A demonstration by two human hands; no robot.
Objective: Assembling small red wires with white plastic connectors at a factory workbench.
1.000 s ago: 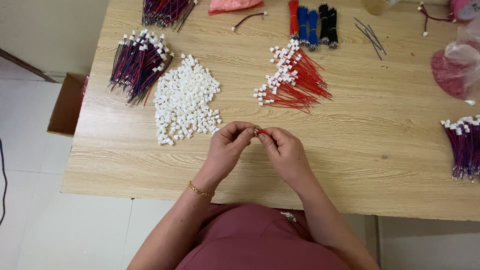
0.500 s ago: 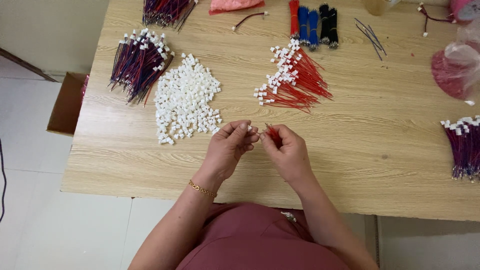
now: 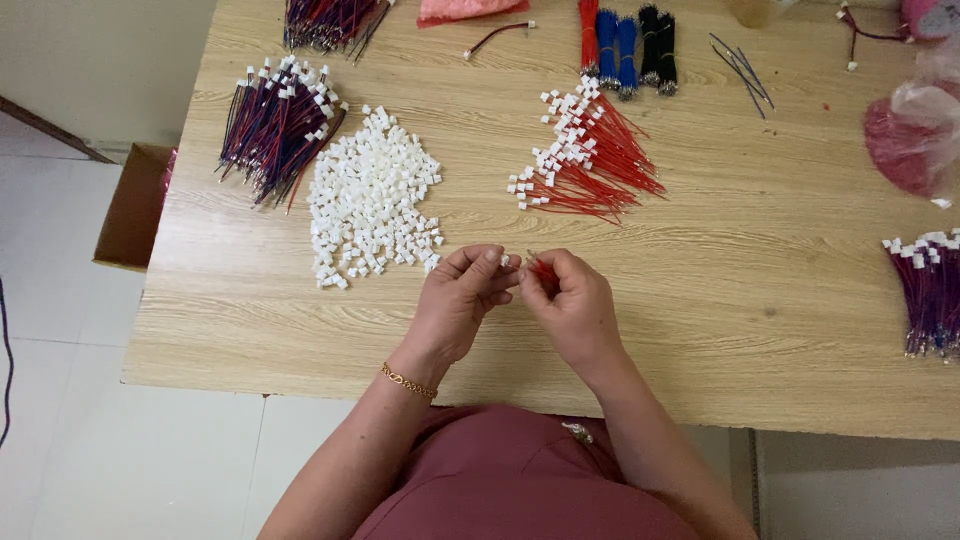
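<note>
Pale wood grain covers the bench [image 3: 760,300], seen from above, with a person seated at its near edge. Both hands meet just above the bench, near the middle of its front. The left hand [image 3: 458,300] has its fingers curled, and its thumb and forefinger pinch a small white plug [image 3: 507,261]. The right hand [image 3: 572,300] is closed in a loose fist, its grip tight around a red wire [image 3: 541,268] whose bare tip points toward the plug. Plug and wire tip sit just beside each other; whether they touch I cannot tell. A gold bracelet [image 3: 407,381] circles the left wrist.

Just beyond the left hand lies a heap of white plugs [image 3: 368,195], spread loose on the wood. Left of that heap rests a bundle of dark red and purple wires with white ends [image 3: 275,125]. Beyond the right hand lies a fan of red wires with white plugs [image 3: 590,155] already on them. At the far edge lie short bunches of red, blue and black wires [image 3: 625,40], side by side. More dark wires [image 3: 330,20] sit at the far left corner. At the right edge lies another purple bundle [image 3: 930,295], and beyond it a clear bag with something red inside [image 3: 910,140]. A cardboard box [image 3: 135,205] stands on the floor to the left of the bench.
</note>
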